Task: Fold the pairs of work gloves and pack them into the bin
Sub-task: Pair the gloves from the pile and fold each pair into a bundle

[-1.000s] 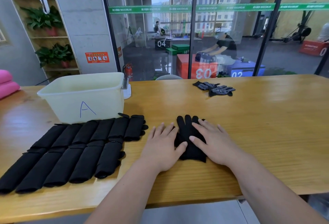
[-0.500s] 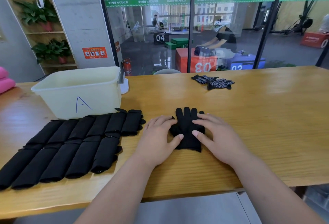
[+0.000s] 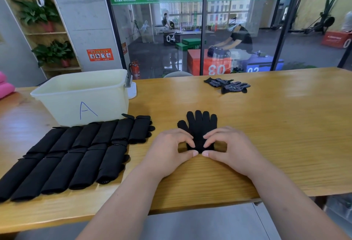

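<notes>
Glass partitions [image 3: 190, 30] back the long wooden counter [image 3: 285, 125] where you work through a batch of black work gloves. Your left hand [image 3: 167, 150] and right hand [image 3: 228, 148] meet at the near, cuff end of the flat glove pair [image 3: 200, 125], which lies in front of you with its fingers pointing away. Both hands are curled, thumbs and fingertips pinching the cuff edge, the two thumbs almost touching. This looks like the start of a fold or roll on this pair.

By the look of it, most of the folding is done. Two rows of folded gloves [image 3: 76, 154] lie side by side to your left, just in front of the bin [image 3: 106, 104] marked "A". None of them appears to have been packed yet. One more dotted pair [image 3: 228, 86] lies unfolded at the far edge of the counter, well apart from your hands. So what is left, as far as can be judged, is this fold, that last pair, and then all the packing.

Much is hard to read. The bin's near wall hides its floor, so what it may hold cannot be told. The rows of folded gloves run out of frame at the left, which rules out a firm count. Black on black, it cannot be told whether one glove or two lie under your fingers.
</notes>
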A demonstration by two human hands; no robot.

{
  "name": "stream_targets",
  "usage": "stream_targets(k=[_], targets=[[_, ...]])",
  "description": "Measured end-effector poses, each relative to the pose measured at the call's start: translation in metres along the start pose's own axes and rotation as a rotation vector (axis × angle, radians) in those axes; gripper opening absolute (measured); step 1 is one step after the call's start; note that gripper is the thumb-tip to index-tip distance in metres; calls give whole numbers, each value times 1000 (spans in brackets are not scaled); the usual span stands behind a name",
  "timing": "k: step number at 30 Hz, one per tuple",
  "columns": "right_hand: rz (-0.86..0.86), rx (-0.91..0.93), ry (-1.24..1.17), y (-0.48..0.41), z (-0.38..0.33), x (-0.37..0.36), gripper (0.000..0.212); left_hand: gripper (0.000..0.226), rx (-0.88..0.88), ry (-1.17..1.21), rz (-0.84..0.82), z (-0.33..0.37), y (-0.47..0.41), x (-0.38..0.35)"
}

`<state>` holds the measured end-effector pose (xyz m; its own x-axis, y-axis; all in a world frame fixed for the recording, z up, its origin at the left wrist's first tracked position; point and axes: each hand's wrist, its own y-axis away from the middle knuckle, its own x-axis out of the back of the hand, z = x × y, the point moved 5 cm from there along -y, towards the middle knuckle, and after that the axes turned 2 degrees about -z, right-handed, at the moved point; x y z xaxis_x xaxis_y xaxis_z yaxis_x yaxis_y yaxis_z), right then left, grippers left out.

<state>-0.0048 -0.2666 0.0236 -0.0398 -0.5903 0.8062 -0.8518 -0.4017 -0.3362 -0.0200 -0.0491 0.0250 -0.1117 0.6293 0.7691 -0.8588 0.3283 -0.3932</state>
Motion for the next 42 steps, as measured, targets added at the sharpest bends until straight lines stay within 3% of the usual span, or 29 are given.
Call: stream_targets(k=[6,16,18,23,28,33,38,42], targets=[[78,-20,43,-2,4,0,22,3,61,22,14,-2,0,1],[87,37,204,-4,-5,-2,11,5,69,-20,28,-2,1,0],[90,40,226,-3,-8,-2,11,14,41,-38,35,0,1,0],[104,-15,147,-1,-6,0,15,38,37,-116,26,4,1,2],[117,-63,74,1,-5,3,12,22,46,-113,66,6,1,6],[30,-54,65,1,-8,-1,40,13,90,-91,81,5,1,7],[98,-146,-16,1,0,2,17,15,151,-25,93,3,2,8],[93,-176,-160,0,4,2,17,17,207,36,84,0,1,6]])
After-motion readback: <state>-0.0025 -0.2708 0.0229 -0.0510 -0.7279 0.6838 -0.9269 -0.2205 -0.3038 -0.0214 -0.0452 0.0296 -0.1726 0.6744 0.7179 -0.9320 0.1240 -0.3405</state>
